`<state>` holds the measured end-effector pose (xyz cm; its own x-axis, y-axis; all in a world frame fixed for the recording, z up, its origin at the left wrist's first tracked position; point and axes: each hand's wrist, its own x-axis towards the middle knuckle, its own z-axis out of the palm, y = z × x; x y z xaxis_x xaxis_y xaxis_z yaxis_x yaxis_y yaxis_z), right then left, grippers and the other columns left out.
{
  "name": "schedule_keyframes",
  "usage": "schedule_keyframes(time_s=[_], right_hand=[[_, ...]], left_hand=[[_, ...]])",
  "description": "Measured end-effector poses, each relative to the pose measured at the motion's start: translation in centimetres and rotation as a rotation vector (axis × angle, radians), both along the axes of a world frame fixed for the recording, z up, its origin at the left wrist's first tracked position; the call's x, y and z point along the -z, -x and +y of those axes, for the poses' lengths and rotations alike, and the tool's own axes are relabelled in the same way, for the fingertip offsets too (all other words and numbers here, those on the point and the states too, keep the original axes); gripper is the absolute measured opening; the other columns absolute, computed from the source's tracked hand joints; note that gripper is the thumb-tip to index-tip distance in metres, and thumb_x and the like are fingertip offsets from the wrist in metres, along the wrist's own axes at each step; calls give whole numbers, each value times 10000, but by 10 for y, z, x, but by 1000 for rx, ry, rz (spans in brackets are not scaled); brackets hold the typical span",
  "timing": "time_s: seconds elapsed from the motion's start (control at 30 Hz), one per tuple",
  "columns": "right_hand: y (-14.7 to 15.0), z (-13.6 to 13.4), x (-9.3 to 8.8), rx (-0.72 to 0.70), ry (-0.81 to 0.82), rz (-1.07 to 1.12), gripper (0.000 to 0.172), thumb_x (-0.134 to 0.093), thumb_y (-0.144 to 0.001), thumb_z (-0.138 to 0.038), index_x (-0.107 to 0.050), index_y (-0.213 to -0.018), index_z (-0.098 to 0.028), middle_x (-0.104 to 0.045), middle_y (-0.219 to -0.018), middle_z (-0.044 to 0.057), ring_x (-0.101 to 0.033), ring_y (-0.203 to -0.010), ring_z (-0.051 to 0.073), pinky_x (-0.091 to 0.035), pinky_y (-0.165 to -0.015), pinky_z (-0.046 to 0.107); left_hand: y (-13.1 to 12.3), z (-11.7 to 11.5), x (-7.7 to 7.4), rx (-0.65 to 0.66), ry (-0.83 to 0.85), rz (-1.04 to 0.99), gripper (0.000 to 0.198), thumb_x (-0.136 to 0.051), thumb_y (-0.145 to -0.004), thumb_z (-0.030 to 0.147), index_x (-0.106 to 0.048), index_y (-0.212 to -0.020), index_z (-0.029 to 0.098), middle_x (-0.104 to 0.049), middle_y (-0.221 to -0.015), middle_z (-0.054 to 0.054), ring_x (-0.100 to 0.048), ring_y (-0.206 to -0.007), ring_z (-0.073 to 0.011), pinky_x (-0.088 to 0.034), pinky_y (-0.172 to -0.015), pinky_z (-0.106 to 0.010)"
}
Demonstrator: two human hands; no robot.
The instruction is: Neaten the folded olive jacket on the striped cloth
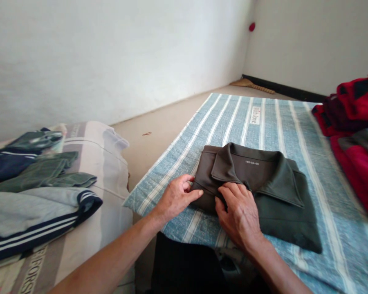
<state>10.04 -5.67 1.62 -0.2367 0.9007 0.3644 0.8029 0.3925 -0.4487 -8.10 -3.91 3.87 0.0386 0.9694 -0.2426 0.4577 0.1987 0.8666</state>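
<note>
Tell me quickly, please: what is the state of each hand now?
Left hand: at the edge of the folded shirt; grip cannot be told.
Right hand: fingers bent on the shirt; grip cannot be told.

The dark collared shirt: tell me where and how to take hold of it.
Probably best under the left and right edges of the shirt, from both sides at once: it lies folded flat on the striped sheet, and lifting by the collar alone could loosen the folds.

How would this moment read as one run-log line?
shirt: folded, on striped cloth | left hand: at its side edge | right hand: on its front
</note>
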Motion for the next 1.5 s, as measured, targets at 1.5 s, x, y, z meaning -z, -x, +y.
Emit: schedule_keyframes(time_s=[1.5], right_hand=[[7,-21,10,-17,-170,14,133,-533,-798,-192,-621,-895,-165,-614,-1091,122,-514,-1065,282,-413,-896,437]], left_hand=[[3,-17,-19,-174,311,-526,233,-728,-561,187,-504,-611,150,-448,-638,51,-475,-614,-97,-529,-564,-279]])
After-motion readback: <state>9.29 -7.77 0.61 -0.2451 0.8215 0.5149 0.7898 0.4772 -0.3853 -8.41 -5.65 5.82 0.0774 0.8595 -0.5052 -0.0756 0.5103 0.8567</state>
